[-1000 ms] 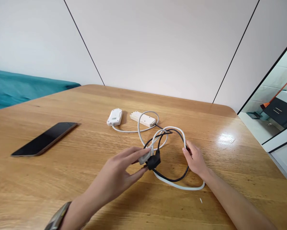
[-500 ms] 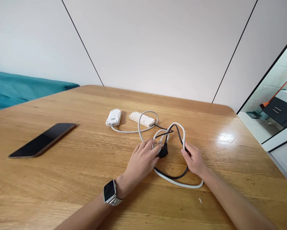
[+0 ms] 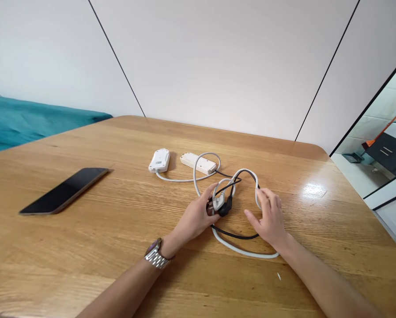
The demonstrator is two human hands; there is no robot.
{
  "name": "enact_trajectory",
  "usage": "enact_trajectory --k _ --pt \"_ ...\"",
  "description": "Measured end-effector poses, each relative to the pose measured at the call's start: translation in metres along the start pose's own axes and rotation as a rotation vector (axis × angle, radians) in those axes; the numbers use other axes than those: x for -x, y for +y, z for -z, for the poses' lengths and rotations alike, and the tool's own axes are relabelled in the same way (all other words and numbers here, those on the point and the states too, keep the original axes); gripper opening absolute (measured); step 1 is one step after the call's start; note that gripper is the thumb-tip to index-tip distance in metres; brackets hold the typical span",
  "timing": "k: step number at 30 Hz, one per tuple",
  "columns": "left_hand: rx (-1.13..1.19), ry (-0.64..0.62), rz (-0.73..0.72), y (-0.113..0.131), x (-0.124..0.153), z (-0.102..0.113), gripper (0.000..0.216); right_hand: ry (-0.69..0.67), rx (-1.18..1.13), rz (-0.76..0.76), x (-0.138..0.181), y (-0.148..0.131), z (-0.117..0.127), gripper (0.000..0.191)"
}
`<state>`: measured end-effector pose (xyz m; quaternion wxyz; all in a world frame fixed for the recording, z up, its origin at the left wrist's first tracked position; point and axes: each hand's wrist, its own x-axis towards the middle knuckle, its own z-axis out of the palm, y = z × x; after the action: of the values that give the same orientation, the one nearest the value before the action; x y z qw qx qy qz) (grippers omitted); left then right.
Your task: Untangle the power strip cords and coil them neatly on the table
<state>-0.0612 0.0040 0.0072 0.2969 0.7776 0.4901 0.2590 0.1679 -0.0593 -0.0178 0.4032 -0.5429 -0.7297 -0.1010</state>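
My left hand (image 3: pixel 194 216), with a metal-band watch (image 3: pixel 156 254) on its wrist, is closed around a white plug (image 3: pixel 218 202) and a black plug (image 3: pixel 226 206) that lie side by side. Some of its fingers are hidden behind the plugs. Beside the looped white cord (image 3: pixel 244 252) and black cord (image 3: pixel 237 236), my right hand (image 3: pixel 269 216) is open, thumb apart from the fingers. Its fingertips are at the cords' right-hand bend. The cords run back to two white power strips: a short one (image 3: pixel 159 160) and a longer one (image 3: pixel 198 163), both lying on the wooden table (image 3: pixel 118 247).
A dark tablet (image 3: pixel 65 190) lies on the table's left side. Behind the table stands a white panelled wall (image 3: pixel 217 66). A teal couch (image 3: pixel 35 123) is at the left. A tiny white scrap (image 3: pixel 279 276) lies near the right forearm.
My left hand has rolled over, so the white plug now shows in its grasp. My right hand has let go of the cords and spread its fingers.
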Motion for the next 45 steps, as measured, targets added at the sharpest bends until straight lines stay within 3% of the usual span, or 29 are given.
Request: enact_trajectory --k 3,5,7,10,14,17,22,24,26,28,31,33,36,39,42,45 --pt "0.001 0.047 -0.069 0.003 0.001 -0.004 0.079 -0.213 -0.025 -0.029 -0.009 -0.021 0.002 0.057" --pt "0.002 0.063 -0.125 0.004 0.002 -0.005 0.079 -0.344 -0.089 -0.142 -0.019 -0.039 -0.003 0.061" --pt "0.01 0.08 -0.173 0.003 0.003 -0.004 0.08 -0.405 -0.179 -0.241 -0.031 -0.052 -0.013 0.053" --pt "0.044 0.109 -0.192 -0.002 0.006 0.002 0.081 -0.381 -0.36 -0.316 -0.041 -0.06 -0.031 0.037" --pt "0.133 0.122 -0.145 -0.003 0.014 0.013 0.078 -0.277 -0.515 -0.376 -0.04 -0.055 -0.049 0.036" --pt "0.08 0.15 -0.247 0.004 0.023 0.013 0.068 -0.231 -0.642 -0.411 -0.036 -0.054 -0.056 0.028" --pt "-0.029 0.081 -0.435 0.011 0.032 0.005 0.051 -0.164 -1.217 -0.737 -0.037 -0.05 -0.062 0.028" --pt "-0.026 0.065 -0.452 0.01 0.031 0.006 0.038 -0.151 -1.311 -0.815 -0.038 -0.046 -0.059 0.022" --pt "-0.039 0.106 -0.458 0.008 0.026 0.01 0.034 -0.198 -1.233 -0.841 -0.04 -0.041 -0.053 0.01" --pt "-0.1 0.192 -0.451 0.005 0.017 0.016 0.035 -0.206 -0.995 -0.733 -0.042 -0.036 -0.043 0.01" --pt "-0.255 0.242 -0.387 0.003 -0.006 0.023 0.026 -0.009 -0.608 -0.4 -0.048 -0.025 -0.028 0.016" --pt "-0.368 0.151 -0.303 0.004 -0.025 0.024 0.037 0.133 -0.43 -0.287 -0.053 -0.012 -0.022 0.015" --pt "-0.524 -0.048 -0.169 0.009 -0.053 0.022 0.044 0.194 -0.265 -0.382 -0.057 0.012 -0.025 0.029" --pt "-0.673 -0.194 -0.069 0.017 -0.071 0.021 0.037 0.008 -0.296 -0.621 -0.058 0.031 -0.032 0.056" --pt "-0.751 -0.256 0.003 0.024 -0.079 0.02 0.031 -0.193 -0.494 -0.742 -0.059 0.034 -0.035 0.038" --pt "-0.781 -0.244 0.005 0.031 -0.085 0.026 0.026 -0.217 -0.666 -0.78 -0.063 0.029 -0.033 0.018"
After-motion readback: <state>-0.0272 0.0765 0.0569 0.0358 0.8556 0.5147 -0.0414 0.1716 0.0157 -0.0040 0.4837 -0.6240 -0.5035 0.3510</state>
